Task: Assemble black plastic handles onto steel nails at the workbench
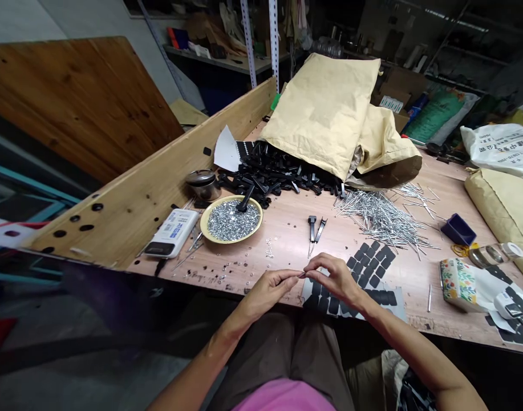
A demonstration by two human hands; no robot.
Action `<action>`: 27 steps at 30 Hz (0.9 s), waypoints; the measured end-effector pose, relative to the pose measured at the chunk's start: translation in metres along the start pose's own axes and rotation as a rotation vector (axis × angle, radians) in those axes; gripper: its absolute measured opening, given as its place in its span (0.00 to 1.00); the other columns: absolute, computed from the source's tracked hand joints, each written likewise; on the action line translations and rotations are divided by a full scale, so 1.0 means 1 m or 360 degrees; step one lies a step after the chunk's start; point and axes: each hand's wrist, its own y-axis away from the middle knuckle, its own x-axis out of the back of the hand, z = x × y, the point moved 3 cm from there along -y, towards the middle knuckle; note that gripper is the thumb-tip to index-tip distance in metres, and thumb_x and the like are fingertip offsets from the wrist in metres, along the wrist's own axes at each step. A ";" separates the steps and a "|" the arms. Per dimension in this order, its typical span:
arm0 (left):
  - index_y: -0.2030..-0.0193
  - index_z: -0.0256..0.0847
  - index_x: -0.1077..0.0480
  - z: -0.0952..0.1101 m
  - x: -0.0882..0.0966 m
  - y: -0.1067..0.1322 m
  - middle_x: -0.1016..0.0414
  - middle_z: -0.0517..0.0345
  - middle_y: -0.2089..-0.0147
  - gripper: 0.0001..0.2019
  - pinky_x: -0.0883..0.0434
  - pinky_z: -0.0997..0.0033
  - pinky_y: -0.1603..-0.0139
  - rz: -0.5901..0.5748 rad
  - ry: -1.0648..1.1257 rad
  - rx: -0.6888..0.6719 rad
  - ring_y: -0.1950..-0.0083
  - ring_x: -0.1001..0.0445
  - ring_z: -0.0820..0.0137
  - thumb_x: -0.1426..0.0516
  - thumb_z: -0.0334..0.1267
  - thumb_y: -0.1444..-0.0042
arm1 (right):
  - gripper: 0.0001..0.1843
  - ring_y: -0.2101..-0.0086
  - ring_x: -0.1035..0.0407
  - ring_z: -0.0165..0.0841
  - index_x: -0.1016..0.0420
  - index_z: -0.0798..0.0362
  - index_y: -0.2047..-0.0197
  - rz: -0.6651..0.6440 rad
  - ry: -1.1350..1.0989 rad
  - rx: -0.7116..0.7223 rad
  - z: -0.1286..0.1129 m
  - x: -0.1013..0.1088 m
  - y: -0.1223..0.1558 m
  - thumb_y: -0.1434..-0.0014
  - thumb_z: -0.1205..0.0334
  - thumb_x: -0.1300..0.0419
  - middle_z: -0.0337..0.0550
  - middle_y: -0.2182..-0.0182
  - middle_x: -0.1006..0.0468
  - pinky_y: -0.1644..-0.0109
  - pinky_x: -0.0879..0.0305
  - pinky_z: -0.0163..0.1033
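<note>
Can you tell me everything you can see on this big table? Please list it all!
wooden workbench: one, pale wood, under everything
paper sack: one, tan, back of the bench
black plastic parts: many, black, spilling from the sack
metal pins: many, silver, right of the sack's mouth
round dish: one, yellow, left, full of tiny silver pieces
metal pot: one, silver, behind the dish
white box: one, white and blue, left of the dish
pliers: one, black and silver, middle
flat black pads: many, black, by the right hand
small dark piece: one, dark, between the fingertips
left hand: one, pinching the piece
right hand: one, pinching the piece
</note>
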 end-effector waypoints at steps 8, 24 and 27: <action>0.58 0.41 0.23 0.004 -0.006 0.004 0.21 0.54 0.67 0.15 0.30 0.72 0.65 0.0234 -0.0465 -0.0376 0.67 0.25 0.68 0.49 0.43 0.43 | 0.19 0.69 0.29 0.32 0.25 0.53 0.69 0.0126 0.0128 -0.0010 -0.002 0.001 0.004 0.39 0.48 0.47 0.45 0.71 0.24 0.64 0.33 0.36; 0.55 0.40 0.26 0.000 -0.022 0.004 0.20 0.51 0.65 0.16 0.28 0.74 0.63 0.0398 -0.1152 -0.0785 0.65 0.22 0.68 0.54 0.39 0.37 | 0.26 0.72 0.37 0.31 0.32 0.52 0.72 0.0130 0.0626 0.0091 0.004 -0.006 0.009 0.33 0.49 0.61 0.43 0.76 0.31 0.67 0.41 0.35; 0.58 0.41 0.24 0.000 -0.027 0.002 0.21 0.51 0.67 0.15 0.28 0.73 0.63 0.0405 -0.1063 -0.0736 0.66 0.23 0.67 0.52 0.39 0.39 | 0.31 0.76 0.40 0.30 0.37 0.52 0.81 0.0138 0.0724 -0.0029 0.012 -0.008 0.007 0.34 0.45 0.64 0.41 0.82 0.35 0.68 0.44 0.37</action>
